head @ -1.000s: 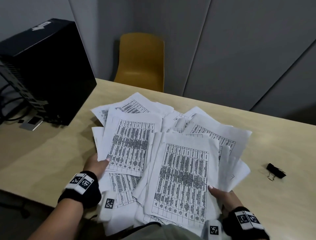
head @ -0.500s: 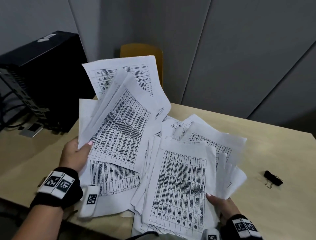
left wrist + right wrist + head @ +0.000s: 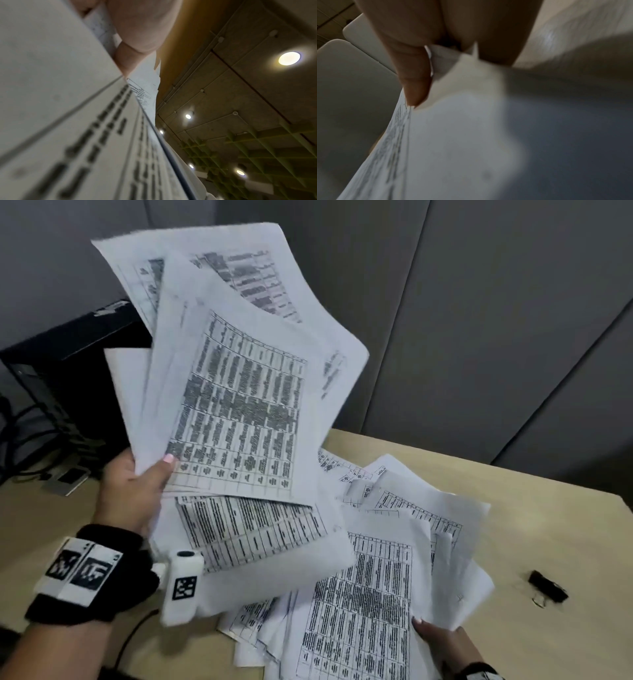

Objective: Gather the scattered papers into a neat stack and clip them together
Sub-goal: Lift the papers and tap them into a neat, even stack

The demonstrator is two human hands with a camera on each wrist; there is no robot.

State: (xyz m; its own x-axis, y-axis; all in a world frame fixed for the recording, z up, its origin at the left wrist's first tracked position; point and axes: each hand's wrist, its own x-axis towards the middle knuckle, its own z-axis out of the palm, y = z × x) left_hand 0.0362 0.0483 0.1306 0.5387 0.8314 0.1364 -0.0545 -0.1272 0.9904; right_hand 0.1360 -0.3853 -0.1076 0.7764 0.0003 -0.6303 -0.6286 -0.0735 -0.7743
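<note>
Above the table (image 3: 513,508), the left hand (image 3: 132,491) fingers have raised their pinched sheets (image 3: 239,392) higher; right hand (image 3: 445,645) grips the pile (image 3: 359,611).

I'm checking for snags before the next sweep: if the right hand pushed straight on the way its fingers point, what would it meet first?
The right hand already grips the near edge of the papers on the table; going forward it would likely only shove further into that pile. The binder clip lies off to its right, probably outside that line.
</note>
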